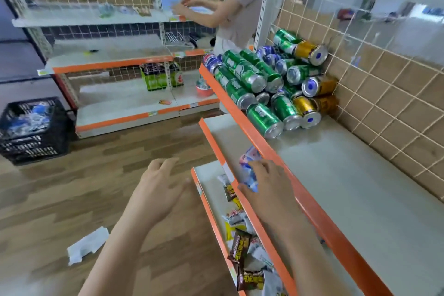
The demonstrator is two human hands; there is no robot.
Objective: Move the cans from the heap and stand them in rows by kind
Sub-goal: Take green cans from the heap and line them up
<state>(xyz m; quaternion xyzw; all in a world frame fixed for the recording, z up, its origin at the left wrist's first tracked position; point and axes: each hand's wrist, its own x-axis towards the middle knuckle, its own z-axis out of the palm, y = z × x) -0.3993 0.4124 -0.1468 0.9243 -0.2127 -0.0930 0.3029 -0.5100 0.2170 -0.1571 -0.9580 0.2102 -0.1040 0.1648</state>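
A heap of cans [269, 79] lies on its sides at the far end of the upper shelf [355, 187]: several green cans [263, 120], several gold cans [306, 108] and blue cans [211, 61]. My right hand [266, 182] is below the shelf's orange lip, closed around a blue, white and red can [249, 163] that is mostly hidden by the fingers. My left hand [161, 187] hovers over the floor to the left, fingers apart and empty.
The lower shelves [216, 199] hold loose snack packets [242, 247]. Another person [237, 2] works at the far shelving unit. A black crate [33, 127] stands on the wooden floor at left, and a white paper [87, 245] lies near me. A wire grid backs the upper shelf.
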